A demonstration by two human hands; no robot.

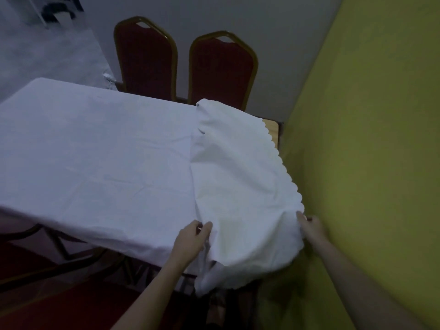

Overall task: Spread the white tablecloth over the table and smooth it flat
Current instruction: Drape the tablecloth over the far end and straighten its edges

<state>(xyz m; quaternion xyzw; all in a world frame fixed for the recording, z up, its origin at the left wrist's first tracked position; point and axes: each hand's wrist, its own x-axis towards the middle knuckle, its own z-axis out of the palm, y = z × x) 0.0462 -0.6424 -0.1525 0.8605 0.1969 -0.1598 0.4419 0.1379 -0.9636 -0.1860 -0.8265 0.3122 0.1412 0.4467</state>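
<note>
A white tablecloth (238, 177) with a scalloped edge lies rumpled over the right end of the table, hanging past the near edge. It overlaps a flatter white cloth (95, 151) that covers the rest of the table. A bare wooden corner of the table (271, 131) shows at the far right. My left hand (192, 239) pinches the scalloped cloth's left fold at the near table edge. At the near right corner my right hand (310, 226) grips the cloth's edge, close to the wall.
Two red chairs with gold frames (147, 58) (222, 67) stand behind the table. A yellow-green wall (369, 139) runs close along the table's right end. Folding table legs (59, 244) and red carpet (71, 306) show below the near edge.
</note>
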